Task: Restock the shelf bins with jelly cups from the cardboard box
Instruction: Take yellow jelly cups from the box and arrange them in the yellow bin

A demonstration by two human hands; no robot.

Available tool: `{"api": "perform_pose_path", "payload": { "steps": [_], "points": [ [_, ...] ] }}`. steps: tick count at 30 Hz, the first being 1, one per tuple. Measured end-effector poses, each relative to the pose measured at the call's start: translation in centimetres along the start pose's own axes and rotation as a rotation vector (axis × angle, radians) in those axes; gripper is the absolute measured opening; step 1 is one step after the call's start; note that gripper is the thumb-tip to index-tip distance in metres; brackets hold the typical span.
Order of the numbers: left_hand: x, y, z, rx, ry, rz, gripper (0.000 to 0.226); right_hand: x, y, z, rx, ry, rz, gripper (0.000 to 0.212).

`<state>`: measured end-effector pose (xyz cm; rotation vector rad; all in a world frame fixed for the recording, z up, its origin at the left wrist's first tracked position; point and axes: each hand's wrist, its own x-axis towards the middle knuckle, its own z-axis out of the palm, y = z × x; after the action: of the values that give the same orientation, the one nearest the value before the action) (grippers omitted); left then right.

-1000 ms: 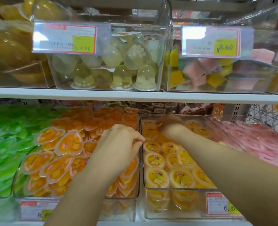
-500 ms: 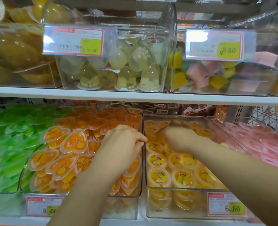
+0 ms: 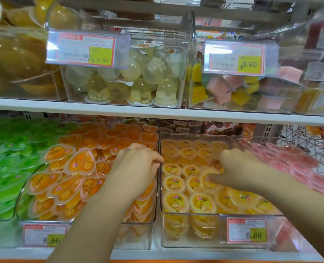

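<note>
A clear bin (image 3: 193, 229) on the lower shelf holds several round yellow jelly cups (image 3: 175, 202) laid in rows. My right hand (image 3: 239, 168) reaches into its middle, and its fingers grip one tilted yellow jelly cup (image 3: 204, 174). My left hand (image 3: 136, 164) rests with curled fingers on the divider wall between this bin and the neighbouring bin of orange heart-shaped jelly cups (image 3: 79, 164). Whether the left hand holds anything is hidden. The cardboard box is out of view.
Green jelly cups (image 3: 9, 168) fill the far-left bin and pink ones (image 3: 294, 164) the right bin. The upper shelf (image 3: 157, 112) carries clear bins of pale dome jellies (image 3: 138, 82) and pink and yellow cubes (image 3: 233, 88). Price tags hang on the bin fronts.
My right hand has drawn back from the rear of the yellow bin toward its middle and now holds a tilted cup. My left hand stays at the divider.
</note>
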<state>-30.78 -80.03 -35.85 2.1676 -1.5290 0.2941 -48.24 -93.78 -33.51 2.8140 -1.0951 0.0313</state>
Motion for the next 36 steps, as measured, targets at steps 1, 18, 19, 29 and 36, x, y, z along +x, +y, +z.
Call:
{"api": "perform_pose_path", "payload": {
  "steps": [1,18,19,29,36],
  "points": [
    [0.0,0.0,0.0,0.001,-0.006,0.002,0.026,0.1,0.0,0.0,-0.009,-0.003,-0.003,0.03],
    [0.0,0.2,-0.3,0.02,-0.008,0.012,0.029,6.3,-4.8,1.8,0.447,0.196,-0.195,0.02],
    [-0.1,0.2,-0.3,0.018,-0.009,0.016,0.029,6.1,-4.7,1.9,0.404,0.233,-0.159,0.024],
    [0.0,0.1,-0.2,0.04,-0.03,0.023,0.03,4.1,-4.1,2.8,0.306,0.108,-0.182,0.022],
    [0.2,0.2,-0.1,0.076,0.012,0.065,0.027,2.9,-1.5,1.4,0.335,0.183,-0.23,0.021]
  ]
}}
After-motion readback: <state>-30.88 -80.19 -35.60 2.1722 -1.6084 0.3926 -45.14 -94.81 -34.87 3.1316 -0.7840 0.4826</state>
